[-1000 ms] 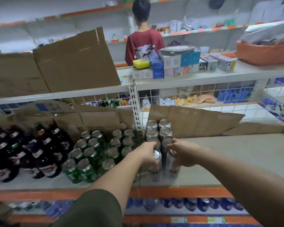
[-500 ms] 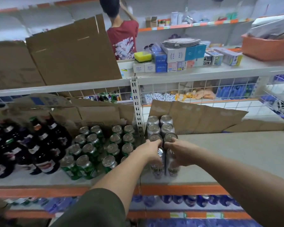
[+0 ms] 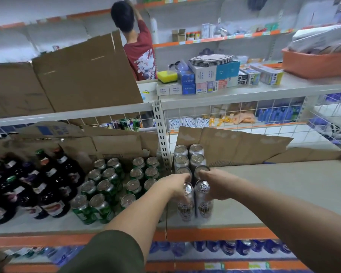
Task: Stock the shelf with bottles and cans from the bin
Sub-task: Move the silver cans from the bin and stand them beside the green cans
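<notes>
My left hand (image 3: 175,186) and right hand (image 3: 215,184) sit side by side in the middle of the frame, at the front of the shelf (image 3: 283,190), each on one tall silver can. The left fingers (image 3: 183,177) curl over the rim and upper body of the left can (image 3: 186,205). The right fingers (image 3: 203,174) wrap round the upper side of the right can (image 3: 204,203). Both cans are upright, touch each other, and appear to stand on the shelf board. They are just in front of a double row of matching silver cans (image 3: 189,156) that runs back to the cardboard (image 3: 234,146) leaning on the wire backing.

As I read it, the stocking is partly done. At the lower left of the frame the dark bottles (image 3: 37,184) stand packed together. Beside them the green cans (image 3: 106,188) stand in several rows reaching the shelf upright. The silver row is the one being built. Three pairs stand behind, and this fourth pair looks set down or nearly so. What I'd expect next is to let go and square them with the row.

The board to the right of the silver cans has no cans on it as far as I can see, so plenty of room is left. The bin is out of view, so I cannot tell how much stock it holds.
</notes>
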### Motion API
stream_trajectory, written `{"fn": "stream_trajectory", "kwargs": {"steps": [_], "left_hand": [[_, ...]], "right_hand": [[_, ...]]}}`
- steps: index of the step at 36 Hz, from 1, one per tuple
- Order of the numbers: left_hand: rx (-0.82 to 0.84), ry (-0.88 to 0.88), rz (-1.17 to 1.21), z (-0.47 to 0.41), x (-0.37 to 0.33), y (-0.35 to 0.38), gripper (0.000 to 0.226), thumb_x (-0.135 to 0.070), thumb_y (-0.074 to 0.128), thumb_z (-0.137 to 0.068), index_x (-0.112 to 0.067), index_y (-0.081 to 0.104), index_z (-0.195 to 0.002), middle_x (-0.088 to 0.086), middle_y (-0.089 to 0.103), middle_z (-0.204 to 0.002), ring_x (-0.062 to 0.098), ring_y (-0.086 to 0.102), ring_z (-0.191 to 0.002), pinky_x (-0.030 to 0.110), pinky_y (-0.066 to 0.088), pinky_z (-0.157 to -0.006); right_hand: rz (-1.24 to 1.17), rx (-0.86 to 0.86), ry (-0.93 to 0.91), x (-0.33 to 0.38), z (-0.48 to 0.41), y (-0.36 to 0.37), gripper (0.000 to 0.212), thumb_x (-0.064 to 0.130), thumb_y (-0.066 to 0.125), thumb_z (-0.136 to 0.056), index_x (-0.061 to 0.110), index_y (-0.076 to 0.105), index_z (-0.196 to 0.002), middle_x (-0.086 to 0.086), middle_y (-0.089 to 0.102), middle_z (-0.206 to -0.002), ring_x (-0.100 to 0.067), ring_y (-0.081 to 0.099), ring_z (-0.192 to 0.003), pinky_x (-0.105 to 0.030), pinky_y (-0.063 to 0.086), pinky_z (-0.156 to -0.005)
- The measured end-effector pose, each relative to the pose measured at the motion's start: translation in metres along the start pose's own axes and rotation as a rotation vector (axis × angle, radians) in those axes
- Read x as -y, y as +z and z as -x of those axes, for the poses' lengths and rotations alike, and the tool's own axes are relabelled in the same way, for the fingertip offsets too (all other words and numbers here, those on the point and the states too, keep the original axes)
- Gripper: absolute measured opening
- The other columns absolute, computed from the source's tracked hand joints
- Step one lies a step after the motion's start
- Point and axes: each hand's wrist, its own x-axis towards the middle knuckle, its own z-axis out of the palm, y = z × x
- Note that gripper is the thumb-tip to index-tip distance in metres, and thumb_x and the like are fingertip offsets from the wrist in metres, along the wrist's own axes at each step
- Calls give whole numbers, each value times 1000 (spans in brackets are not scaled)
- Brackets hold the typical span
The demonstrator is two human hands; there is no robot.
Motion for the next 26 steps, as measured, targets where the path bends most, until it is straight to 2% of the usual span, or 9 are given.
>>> {"fn": "stream_trajectory", "kwargs": {"steps": [7, 11, 13, 15, 17, 20, 22, 24, 26], "left_hand": [[-5, -3, -3, 4, -1, 1, 70, -34, 85, -76, -28, 46, -134, -2, 58, -139, 24, 59, -119, 45, 53, -97], [-3, -22, 11, 3, 1, 2, 71, -36, 85, -75, -28, 45, -134, -1, 57, -141, 24, 59, -119, 45, 53, -97], [3, -59, 6, 1, 2, 4, 81, -39, 86, -75, -29, 38, -140, 6, 48, -148, 28, 56, -124, 47, 52, -101], [-10, -112, -15, 2, 0, 4, 104, -42, 87, -75, -27, 20, -152, 16, 26, -157, 37, 39, -140, 52, 43, -111], [-46, -135, -74, 4, -1, 1, 123, -47, 88, -73, -22, 3, -158, 19, 9, -161, 40, 14, -151, 53, 29, -121], [-28, -155, -38, 5, 0, -4, 137, -50, 87, -73, -24, -14, -160, 18, -7, -165, 42, -5, -154, 55, 18, -124], [18, -170, 15, 4, 1, -6, 136, -52, 84, -75, -31, -21, -159, 14, -18, -167, 42, 1, -155, 56, 24, -122], [79, -162, 91, 0, 3, -4, 131, -54, 82, -78, -39, -20, -158, 13, -21, -168, 42, 19, -153, 53, 33, -119], [118, -143, 119, -4, 6, 2, 123, -56, 78, -80, -38, -13, -160, 14, -3, -171, 37, 27, -151, 49, 35, -119]], "right_hand": [[-7, -25, 4, 0, 3, -1, 50, 31, 79, -77, 15, 50, -115, -1, 49, -89, -23, 49, -78, -29, 37, -64], [24, -6, 22, 1, 2, -3, 51, 36, 81, -74, 14, 51, -110, -3, 53, -88, -24, 50, -76, -33, 45, -64], [41, 11, 33, 0, 2, -3, 51, 40, 80, -73, 16, 51, -107, -5, 58, -90, -25, 53, -76, -36, 51, -65], [100, 11, 49, -1, 4, -7, 54, 51, 76, -73, 20, 48, -108, -3, 60, -93, -26, 58, -79, -36, 52, -64], [145, -44, 103, -1, 6, -16, 57, 65, 67, -75, 24, 46, -110, -3, 63, -100, -28, 62, -87, -32, 46, -64], [-92, -160, 228, -1, 6, -29, 46, 65, 56, -82, 24, 42, -96, -5, 61, -96, -31, 57, -84, -33, 39, -66], [-241, -176, 279, -3, 1, -29, 38, 55, 54, -90, 19, 40, -95, -8, 61, -99, -33, 55, -87, -33, 36, -69], [-293, -132, 299, -8, -8, -21, 37, 48, 51, -96, 12, 46, -101, -15, 63, -115, -36, 58, -102, -33, 35, -72], [-324, -74, 302, -11, -17, -10, 39, 45, 49, -98, 8, 53, -110, -16, 62, -121, -35, 58, -108, -31, 36, -74]]}}
